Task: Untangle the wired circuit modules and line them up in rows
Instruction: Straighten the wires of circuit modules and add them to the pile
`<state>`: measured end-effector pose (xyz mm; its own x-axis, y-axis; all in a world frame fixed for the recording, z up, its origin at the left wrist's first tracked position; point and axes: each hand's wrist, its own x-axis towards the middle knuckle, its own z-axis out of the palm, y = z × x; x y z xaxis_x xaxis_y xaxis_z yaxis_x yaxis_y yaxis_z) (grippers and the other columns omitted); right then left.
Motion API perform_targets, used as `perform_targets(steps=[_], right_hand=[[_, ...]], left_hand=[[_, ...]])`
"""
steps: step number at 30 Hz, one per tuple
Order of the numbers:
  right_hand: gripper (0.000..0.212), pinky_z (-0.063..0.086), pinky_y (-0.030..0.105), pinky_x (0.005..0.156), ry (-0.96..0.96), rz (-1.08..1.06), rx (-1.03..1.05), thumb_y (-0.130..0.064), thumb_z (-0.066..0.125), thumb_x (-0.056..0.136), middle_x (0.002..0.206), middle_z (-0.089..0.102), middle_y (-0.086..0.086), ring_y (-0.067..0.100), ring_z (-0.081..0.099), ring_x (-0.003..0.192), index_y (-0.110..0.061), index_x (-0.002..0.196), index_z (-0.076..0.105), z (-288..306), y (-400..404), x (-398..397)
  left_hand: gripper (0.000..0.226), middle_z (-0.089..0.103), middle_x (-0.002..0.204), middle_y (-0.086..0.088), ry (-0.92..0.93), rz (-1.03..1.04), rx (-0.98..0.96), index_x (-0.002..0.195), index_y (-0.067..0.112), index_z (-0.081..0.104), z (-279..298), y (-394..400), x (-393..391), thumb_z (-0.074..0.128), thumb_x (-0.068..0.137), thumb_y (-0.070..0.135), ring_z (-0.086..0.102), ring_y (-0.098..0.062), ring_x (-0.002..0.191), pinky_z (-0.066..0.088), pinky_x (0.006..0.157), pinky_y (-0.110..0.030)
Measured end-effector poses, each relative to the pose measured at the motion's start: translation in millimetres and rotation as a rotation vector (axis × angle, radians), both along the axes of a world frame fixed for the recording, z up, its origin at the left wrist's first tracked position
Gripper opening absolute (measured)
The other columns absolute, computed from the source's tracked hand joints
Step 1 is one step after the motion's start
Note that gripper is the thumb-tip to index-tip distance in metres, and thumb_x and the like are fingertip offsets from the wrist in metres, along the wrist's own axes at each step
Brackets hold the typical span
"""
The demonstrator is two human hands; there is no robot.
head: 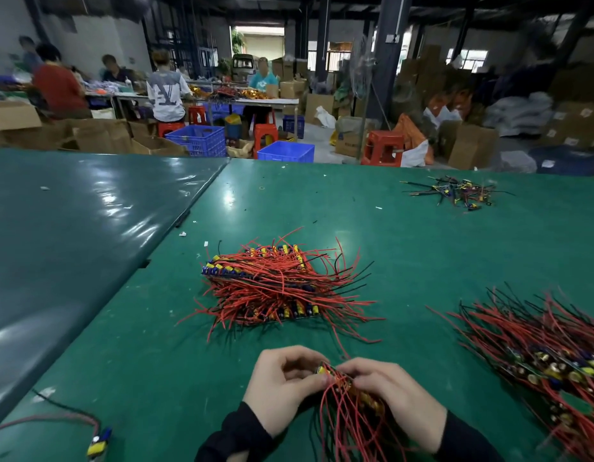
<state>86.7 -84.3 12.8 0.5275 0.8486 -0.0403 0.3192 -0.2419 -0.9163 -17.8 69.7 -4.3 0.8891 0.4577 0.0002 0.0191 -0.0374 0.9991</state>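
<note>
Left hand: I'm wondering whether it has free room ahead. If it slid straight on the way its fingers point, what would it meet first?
The left hand points rightward, already pinching the bundle of wired modules. Just past it is the right hand, gripping the same bundle; depth looks shared.

Green-covered worktable, seam running toward eleven o'clock. At centre: stacked rows of modules with red leads. At three to four o'clock: loose tangled heap. At one o'clock: small dark-wired pile. At seven o'clock: single module with leads. Scattered white scraps.
</note>
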Motion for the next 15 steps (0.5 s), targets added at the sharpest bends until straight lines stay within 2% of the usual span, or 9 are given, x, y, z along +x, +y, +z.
perform_targets(steps=[2,4,7,10,15], right_hand=[[0.025,0.044,0.026,0.087,-0.006,-0.012,-0.010,-0.023,0.053,0.069,0.092,0.071,0.002,0.007,0.061,0.086,-0.024,0.087,0.069,0.1,-0.2,0.6],[0.026,0.048,0.031,0.086,-0.087,0.027,-0.034,-0.025,0.061,0.069,0.093,0.072,0.003,0.014,0.064,0.086,-0.021,0.094,0.068,-3.2,-1.5,-1.2],[0.018,0.049,0.039,0.083,-0.181,0.010,-0.021,-0.032,0.067,0.080,0.088,0.070,0.003,0.014,0.063,0.082,-0.020,0.093,0.067,-7.4,-2.6,-2.6],[0.012,0.048,0.039,0.078,-0.217,0.006,-0.010,-0.033,0.064,0.088,0.080,0.066,0.001,0.006,0.057,0.075,-0.021,0.089,0.066,-8.2,-2.3,-1.5],[0.012,0.048,0.038,0.077,-0.275,0.023,0.022,-0.028,0.060,0.088,0.082,0.068,0.004,0.012,0.059,0.074,-0.018,0.089,0.066,-8.3,-2.3,-1.1]], left_hand=[[0.020,0.068,0.068,-0.004,-0.006,-0.011,0.000,0.073,0.012,0.071,1.3,-1.6,0.4,0.077,0.069,-0.007,0.061,-0.015,0.063,0.050,0.063,-0.022],[0.018,0.068,0.068,-0.003,-0.008,-0.017,0.015,0.075,0.009,0.070,1.8,-3.5,0.8,0.076,0.070,-0.007,0.061,-0.014,0.063,0.050,0.062,-0.022],[0.017,0.069,0.068,-0.003,-0.003,-0.019,0.010,0.074,0.010,0.070,2.3,-4.0,1.2,0.077,0.070,-0.006,0.061,-0.014,0.063,0.050,0.062,-0.022],[0.016,0.070,0.069,-0.006,0.004,-0.028,-0.026,0.073,0.009,0.071,2.6,-2.5,1.8,0.076,0.070,-0.006,0.062,-0.016,0.064,0.051,0.063,-0.023],[0.019,0.069,0.067,-0.007,0.023,-0.042,-0.079,0.071,0.009,0.071,2.0,-1.8,1.9,0.075,0.069,-0.009,0.062,-0.015,0.062,0.051,0.061,-0.021]])
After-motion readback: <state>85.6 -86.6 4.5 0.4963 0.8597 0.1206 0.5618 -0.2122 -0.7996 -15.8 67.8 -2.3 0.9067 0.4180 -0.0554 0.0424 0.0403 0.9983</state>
